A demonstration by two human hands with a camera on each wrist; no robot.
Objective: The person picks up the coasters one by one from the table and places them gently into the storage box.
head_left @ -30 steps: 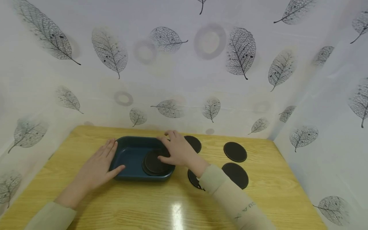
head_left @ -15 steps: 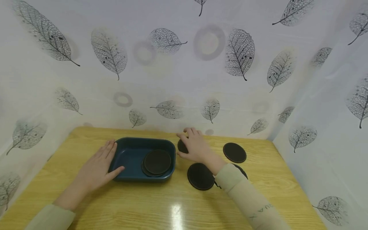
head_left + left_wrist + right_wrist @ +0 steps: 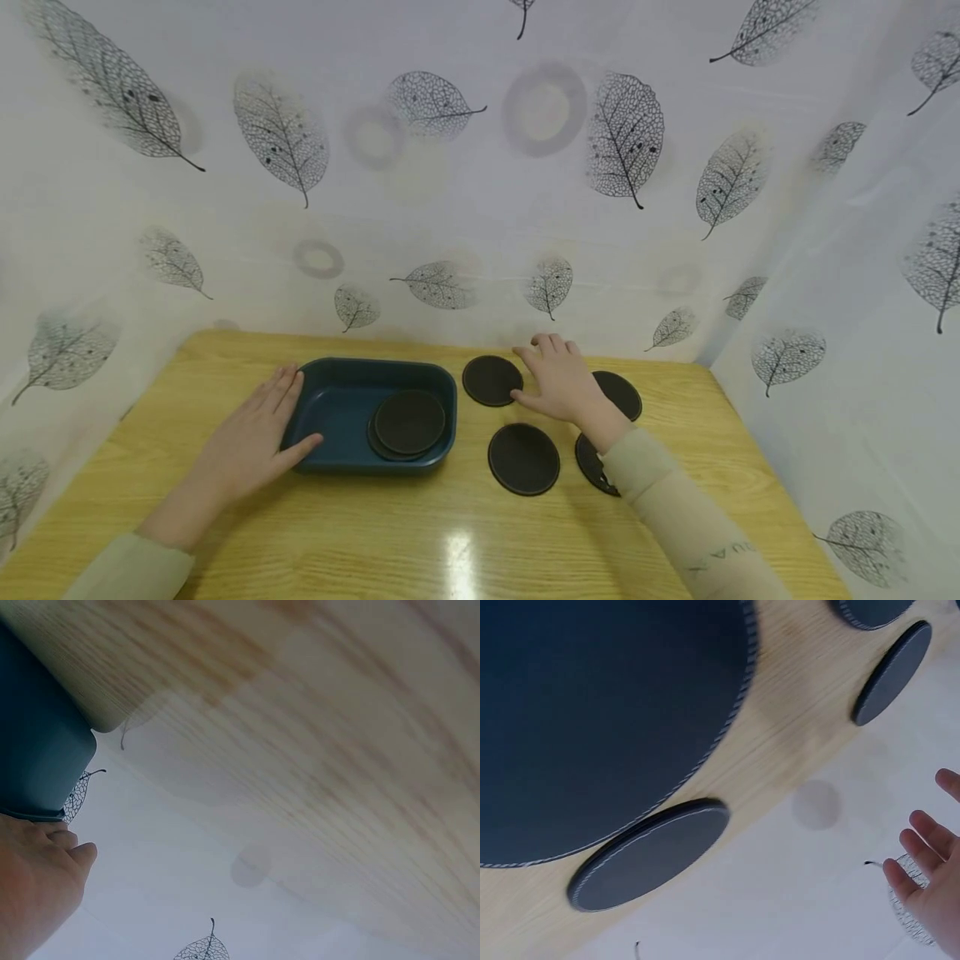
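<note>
A dark blue rectangular tray [image 3: 330,468] stands on the table. My left hand [image 3: 251,437] rests along the tray's left end, its fingers straight at the rim and its thumb over the near left corner. Inside the tray, at its right end, lies a black round coaster [image 3: 409,422] on top of another. My right hand [image 3: 558,379] is over the table between the back-left coaster [image 3: 487,381] and the back-right coaster [image 3: 624,397], fingers spread and holding nothing. Light stitching rims the large near coaster [image 3: 592,727] in the right wrist view.
A front-left coaster [image 3: 523,459] lies flat right of the tray. The front-right coaster [image 3: 590,461] is partly hidden by the right sleeve [image 3: 667,483]. Leaf-patterned sheeting [image 3: 450,208] rises behind the wooden table [image 3: 360,533] and at its sides.
My right hand has moved from the coasters in the tray to the right, past the back-left coaster, which now shows fully. The left hand and tray have stayed in place.
</note>
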